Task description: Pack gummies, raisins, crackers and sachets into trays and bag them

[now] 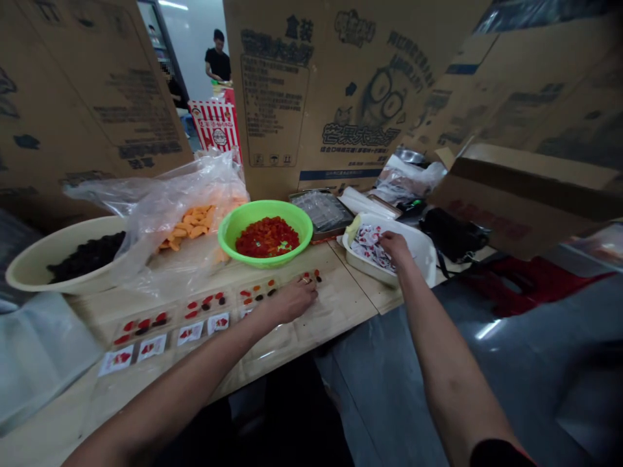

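My left hand (296,299) is over the right end of a row of clear trays (178,318) on the table. Its fingers are bent down, and what they hold, if anything, is hidden. Red and dark candies (145,323) lie in the trays, with small printed packets (152,347) along the near side. My right hand (395,246) reaches into a white tub (423,250) of printed packets (367,241), its fingertips pressed together among them. Beyond my left hand, a green bowl (228,224) holds red candies (267,237).
A cream bowl (29,263) of dark pieces and a plastic bag (160,194) of orange pieces stand at the left. Big cartons (321,84) wall off the back. At the right are a black bag (452,233) and an open box (516,201). A person (218,61) stands far behind.
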Available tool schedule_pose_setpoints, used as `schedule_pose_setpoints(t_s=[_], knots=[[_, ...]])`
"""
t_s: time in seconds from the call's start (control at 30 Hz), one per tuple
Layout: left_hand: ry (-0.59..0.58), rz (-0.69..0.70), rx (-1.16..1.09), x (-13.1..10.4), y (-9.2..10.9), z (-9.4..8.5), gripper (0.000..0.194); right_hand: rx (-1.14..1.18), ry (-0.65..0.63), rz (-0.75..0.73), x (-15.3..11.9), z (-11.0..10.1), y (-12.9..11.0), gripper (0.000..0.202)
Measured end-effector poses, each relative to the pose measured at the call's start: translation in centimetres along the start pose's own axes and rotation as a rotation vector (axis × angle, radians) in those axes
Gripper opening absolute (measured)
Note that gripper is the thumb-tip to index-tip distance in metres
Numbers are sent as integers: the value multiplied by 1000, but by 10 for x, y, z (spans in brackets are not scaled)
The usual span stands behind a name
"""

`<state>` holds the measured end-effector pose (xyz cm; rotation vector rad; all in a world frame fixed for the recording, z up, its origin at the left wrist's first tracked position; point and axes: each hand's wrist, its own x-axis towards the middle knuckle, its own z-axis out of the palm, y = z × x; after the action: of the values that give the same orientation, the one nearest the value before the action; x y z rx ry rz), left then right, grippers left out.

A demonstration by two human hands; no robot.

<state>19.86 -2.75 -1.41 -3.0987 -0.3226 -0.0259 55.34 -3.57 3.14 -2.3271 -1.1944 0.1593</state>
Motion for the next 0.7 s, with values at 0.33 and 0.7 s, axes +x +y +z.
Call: schedule_pose_setpoints(t_s=[0.33,0.7], knots=[[49,-445,-135,5,23,-1,26,110,-333,-251,-124,33,-54,32],[-11,-364,-186,-33,61,25,80,-463,-143,-516,-192,61,-61,40]])
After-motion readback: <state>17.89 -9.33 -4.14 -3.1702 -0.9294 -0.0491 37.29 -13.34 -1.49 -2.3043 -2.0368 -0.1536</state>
